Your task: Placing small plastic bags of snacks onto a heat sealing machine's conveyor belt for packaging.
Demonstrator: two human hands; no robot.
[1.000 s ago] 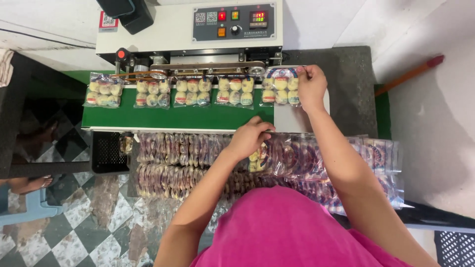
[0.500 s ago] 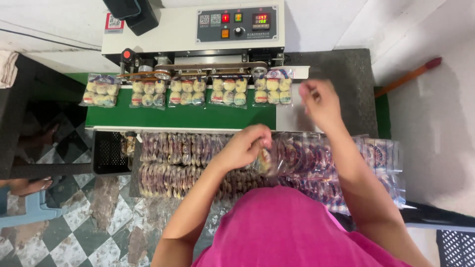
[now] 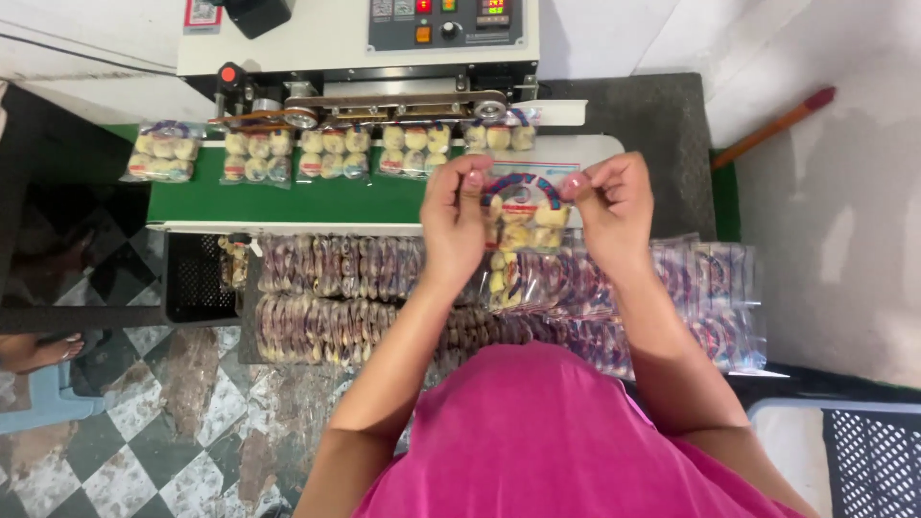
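A clear bag of pale round snacks (image 3: 519,223) hangs between my two hands above the stacked bags. My left hand (image 3: 455,223) pinches its top left corner and my right hand (image 3: 610,206) pinches its top right corner. Just beyond them runs the green conveyor belt (image 3: 288,200) of a sealing machine (image 3: 365,38). Several filled bags (image 3: 333,153) lie in a row on the belt under the sealing head, one (image 3: 159,153) farthest left.
A tray of many packed bags (image 3: 326,297) lies in rows below the belt, stretching right to more bags (image 3: 710,297). A black crate (image 3: 197,280) sits at left, another crate (image 3: 868,460) at lower right. A red-tipped stick (image 3: 772,127) leans at right. Checkered floor lies lower left.
My right hand left the belt's right end and came down to meet my left hand, which lifted a bag from the stack. The bags on the belt moved left.
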